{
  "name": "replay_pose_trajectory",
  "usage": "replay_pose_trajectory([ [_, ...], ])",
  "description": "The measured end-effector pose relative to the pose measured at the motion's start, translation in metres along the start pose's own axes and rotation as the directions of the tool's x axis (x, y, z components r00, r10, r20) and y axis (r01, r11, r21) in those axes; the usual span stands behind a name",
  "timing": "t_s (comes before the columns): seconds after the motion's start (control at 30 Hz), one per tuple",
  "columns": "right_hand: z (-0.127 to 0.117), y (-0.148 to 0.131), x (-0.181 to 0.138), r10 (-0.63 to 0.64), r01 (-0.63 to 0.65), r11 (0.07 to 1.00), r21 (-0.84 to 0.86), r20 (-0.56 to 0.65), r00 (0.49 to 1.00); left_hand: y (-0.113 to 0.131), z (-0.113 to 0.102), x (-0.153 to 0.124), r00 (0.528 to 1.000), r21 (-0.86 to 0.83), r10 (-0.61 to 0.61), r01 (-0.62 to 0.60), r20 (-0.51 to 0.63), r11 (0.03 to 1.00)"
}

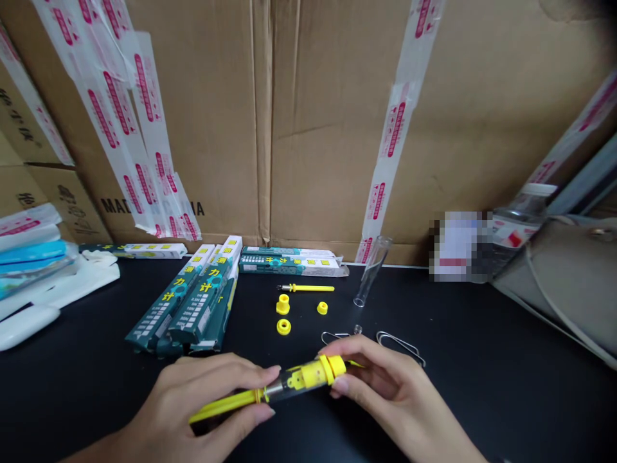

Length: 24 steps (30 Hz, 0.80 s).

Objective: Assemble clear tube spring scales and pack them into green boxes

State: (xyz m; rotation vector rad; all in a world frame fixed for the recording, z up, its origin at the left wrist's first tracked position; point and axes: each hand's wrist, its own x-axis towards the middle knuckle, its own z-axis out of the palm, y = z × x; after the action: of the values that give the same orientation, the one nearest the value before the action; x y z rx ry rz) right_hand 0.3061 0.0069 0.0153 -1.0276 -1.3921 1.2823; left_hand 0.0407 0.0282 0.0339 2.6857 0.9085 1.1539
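Low in front of me, a clear-tubed spring scale (pixel 304 379) with yellow fittings is held between both hands. My left hand (pixel 212 399) closes round its left end, where a yellow rod (pixel 226 406) sticks out toward the palm. The fingers of my right hand (pixel 380 386) pinch the yellow cap (pixel 336 366) at the other end. Beyond lie a thin yellow rod with a metal tip (pixel 308 289) and loose yellow caps (pixel 322 308). Close to my right hand are a metal hook (pixel 401 346) and a small spring (pixel 357 329).
Dark green boxes (pixel 202 308) are stacked at left, with more boxes (pixel 292 263) along the back. An empty clear tube (pixel 373 273) is at centre right. A plastic bottle (pixel 513 225) and a grey bag (pixel 573 283) stand far right. Large cardboard (pixel 328 128) walls the back.
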Motion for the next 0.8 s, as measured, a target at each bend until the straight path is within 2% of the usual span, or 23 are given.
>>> replay_pose_trajectory([
  [0.17, 0.009, -0.007, -0.003, 0.061, -0.048, 0.981, 0.186, -0.064, 0.996, 0.005, 0.000, 0.001, 0.999, 0.014, 0.008, -0.008, -0.032, 1.000],
  [0.33, 0.018, -0.015, -0.004, 0.156, -0.110, 0.940, 0.323, -0.121, 0.980, 0.005, 0.004, -0.004, 0.999, -0.078, -0.010, 0.006, -0.054, 0.997],
  [0.53, 0.017, -0.010, -0.005, 0.266, -0.212, 0.863, 0.459, -0.056, 0.962, 0.002, 0.008, -0.010, 0.997, -0.092, -0.035, 0.029, -0.066, 0.995],
  [0.67, 0.018, -0.005, -0.005, 0.278, -0.231, 0.855, 0.464, -0.033, 0.960, 0.005, 0.008, -0.008, 0.997, -0.066, -0.018, 0.013, -0.076, 0.998],
  [0.8, 0.019, -0.003, -0.005, 0.289, -0.240, 0.850, 0.469, -0.034, 0.957, 0.014, 0.004, -0.006, 0.992, -0.110, -0.090, 0.080, -0.090, 0.991],
])
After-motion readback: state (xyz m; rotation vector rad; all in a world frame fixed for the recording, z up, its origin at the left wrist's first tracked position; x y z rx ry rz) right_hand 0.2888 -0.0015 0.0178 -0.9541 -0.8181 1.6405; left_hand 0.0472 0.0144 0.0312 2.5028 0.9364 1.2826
